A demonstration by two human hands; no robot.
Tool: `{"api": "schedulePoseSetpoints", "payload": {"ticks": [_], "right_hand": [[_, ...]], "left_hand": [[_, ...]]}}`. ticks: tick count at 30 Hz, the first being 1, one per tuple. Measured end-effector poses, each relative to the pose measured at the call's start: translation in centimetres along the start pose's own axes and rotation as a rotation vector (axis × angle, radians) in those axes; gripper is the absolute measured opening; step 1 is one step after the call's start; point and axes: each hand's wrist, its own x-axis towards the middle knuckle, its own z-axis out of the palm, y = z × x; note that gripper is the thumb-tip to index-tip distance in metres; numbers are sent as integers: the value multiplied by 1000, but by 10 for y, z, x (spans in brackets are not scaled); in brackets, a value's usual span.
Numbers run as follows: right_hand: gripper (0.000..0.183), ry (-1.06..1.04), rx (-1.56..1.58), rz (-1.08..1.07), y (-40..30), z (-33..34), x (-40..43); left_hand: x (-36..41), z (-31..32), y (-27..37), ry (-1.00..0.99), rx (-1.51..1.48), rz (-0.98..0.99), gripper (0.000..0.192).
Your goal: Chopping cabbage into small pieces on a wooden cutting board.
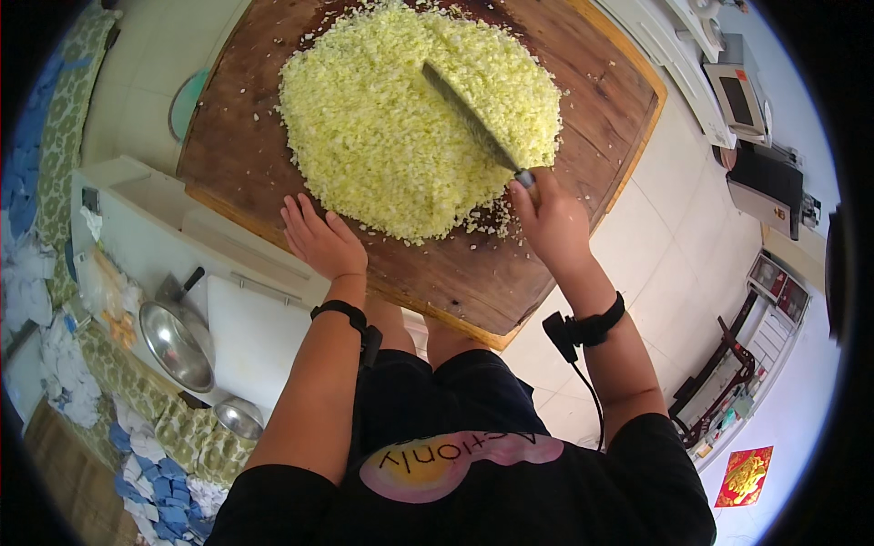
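A wide heap of finely chopped pale green vegetable (396,123), perhaps cabbage, covers much of a dark wooden tabletop (587,116). My right hand (554,215) is closed round the handle of a kitchen knife (471,116) at the heap's lower right edge. Its blade points up and left over the heap, narrow side to the camera. My left hand (324,235) lies flat at the near left edge of the tabletop, fingers slightly spread, just beside the heap and holding nothing.
To the left, a white cutting board (249,334), a large steel bowl (176,347), a smaller steel bowl (239,418) and a black-handled tool (190,281) lie beside patterned cloth. A green round object (188,106) shows beyond the table's left edge. Loose bits are scattered round the heap.
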Motion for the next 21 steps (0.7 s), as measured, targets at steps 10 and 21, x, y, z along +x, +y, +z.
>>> {"api": "schedulePoseSetpoints", "payload": {"ticks": [10,21], "right_hand": [[32,68,-161,127,19,0,12],[27,-78,-192,127,9,-5,13]], "left_hand": [[-2,1,2,11,-30,18,49],[-2,-2,1,8,-38,18,49]]}}
